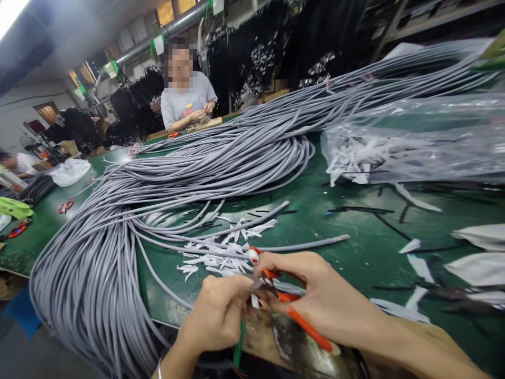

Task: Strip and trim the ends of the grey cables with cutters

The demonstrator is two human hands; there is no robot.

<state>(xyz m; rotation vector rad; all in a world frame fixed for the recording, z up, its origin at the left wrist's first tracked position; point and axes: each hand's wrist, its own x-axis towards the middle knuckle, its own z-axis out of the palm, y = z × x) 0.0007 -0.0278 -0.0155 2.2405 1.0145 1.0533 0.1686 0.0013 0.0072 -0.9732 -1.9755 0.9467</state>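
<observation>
Near the table's front edge, my right hand point(315, 295) is wrapped round orange-handled cutters point(311, 329), whose metal jaws point left. A small white piece with an orange edge point(253, 256) shows at its fingertips. My left hand point(216, 313) is pinched closed beside the jaws, at a grey cable end with a bit of white strip point(254, 301); the fingers hide most of it. Just behind the hands, cut white strips point(215, 258) lie on the green table point(307, 221). A big bundle of grey cables point(189, 173) spreads across the table and hangs over its front edge.
A clear plastic bag point(418, 142) with white scraps lies at the right. Black offcuts and dark tools are scattered below it. Orange-handled scissors point(65, 207) rest at the left, near a white bag point(71, 171). Across the table a person point(189, 100) handles something small.
</observation>
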